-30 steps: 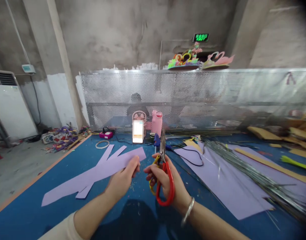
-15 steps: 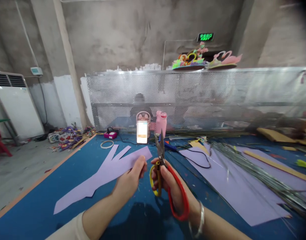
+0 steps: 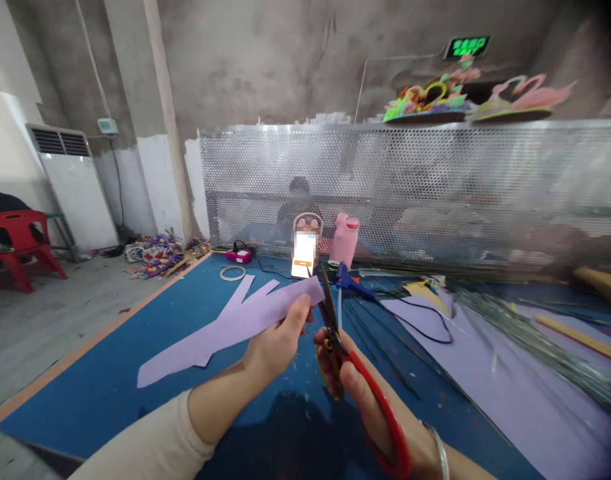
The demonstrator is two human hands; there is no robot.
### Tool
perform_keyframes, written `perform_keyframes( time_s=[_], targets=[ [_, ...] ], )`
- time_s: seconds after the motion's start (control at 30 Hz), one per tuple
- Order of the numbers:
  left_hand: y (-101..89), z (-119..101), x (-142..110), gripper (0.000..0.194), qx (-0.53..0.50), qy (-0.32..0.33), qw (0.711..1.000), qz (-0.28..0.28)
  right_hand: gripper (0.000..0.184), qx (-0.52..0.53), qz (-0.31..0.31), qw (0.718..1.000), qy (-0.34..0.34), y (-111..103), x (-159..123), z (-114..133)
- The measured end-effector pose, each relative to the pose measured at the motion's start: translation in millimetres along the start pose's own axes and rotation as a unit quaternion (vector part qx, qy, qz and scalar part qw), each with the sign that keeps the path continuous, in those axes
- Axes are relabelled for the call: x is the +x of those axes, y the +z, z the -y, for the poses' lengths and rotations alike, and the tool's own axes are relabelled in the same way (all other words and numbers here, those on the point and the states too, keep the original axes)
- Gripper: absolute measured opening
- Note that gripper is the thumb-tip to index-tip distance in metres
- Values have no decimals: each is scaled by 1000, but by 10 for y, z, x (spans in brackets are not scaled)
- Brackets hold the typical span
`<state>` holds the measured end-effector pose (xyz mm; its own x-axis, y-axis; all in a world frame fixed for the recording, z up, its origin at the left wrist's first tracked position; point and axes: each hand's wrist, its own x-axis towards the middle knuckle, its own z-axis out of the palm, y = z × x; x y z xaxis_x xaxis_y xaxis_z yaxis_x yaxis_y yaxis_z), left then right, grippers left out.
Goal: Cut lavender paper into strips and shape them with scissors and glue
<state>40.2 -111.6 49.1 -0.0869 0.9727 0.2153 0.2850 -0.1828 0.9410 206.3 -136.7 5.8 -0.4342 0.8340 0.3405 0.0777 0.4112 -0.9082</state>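
My left hand (image 3: 278,343) pinches the near end of a long lilac paper strip (image 3: 225,327) that stretches left over the blue table (image 3: 110,380). My right hand (image 3: 358,393) grips red and yellow handled scissors (image 3: 345,360). Their blades are parted and point up, right beside the strip's end by my left fingers. A bangle sits on my right wrist.
A phone (image 3: 305,255), pink bottle (image 3: 346,241), blue glue gun (image 3: 350,283), tape ring (image 3: 232,273) and pink box (image 3: 239,256) stand before a perforated metal screen (image 3: 410,187). Lilac sheets (image 3: 510,393) and thin wires (image 3: 535,347) lie right. A red chair (image 3: 18,247) stands far left.
The view has swung left and down. The scissors have tipped from upright and shut to parted blades at the strip's end. My left hand lifted the strip slightly.
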Motion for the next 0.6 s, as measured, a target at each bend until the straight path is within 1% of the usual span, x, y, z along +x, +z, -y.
perform_keyframes(
  time_s=[0.13,0.27,0.43,0.57,0.6],
  targets=[
    [-4,-11,1,45,16,30,999,-15,53,1,-5,1000,6,12,-32,-3],
    [9,13,10,41,8,46,999,15,52,3,-10,1000,3,9,-29,-33],
    [17,-1,2,41,-5,35,999,38,48,7,-16,1000,-6,10,3,10],
    [14,-25,-9,42,-3,15,999,38,48,12,-27,1000,-6,30,17,55],
    [14,-27,-11,42,1,13,999,37,49,20,-42,999,1,37,19,58]
  ],
)
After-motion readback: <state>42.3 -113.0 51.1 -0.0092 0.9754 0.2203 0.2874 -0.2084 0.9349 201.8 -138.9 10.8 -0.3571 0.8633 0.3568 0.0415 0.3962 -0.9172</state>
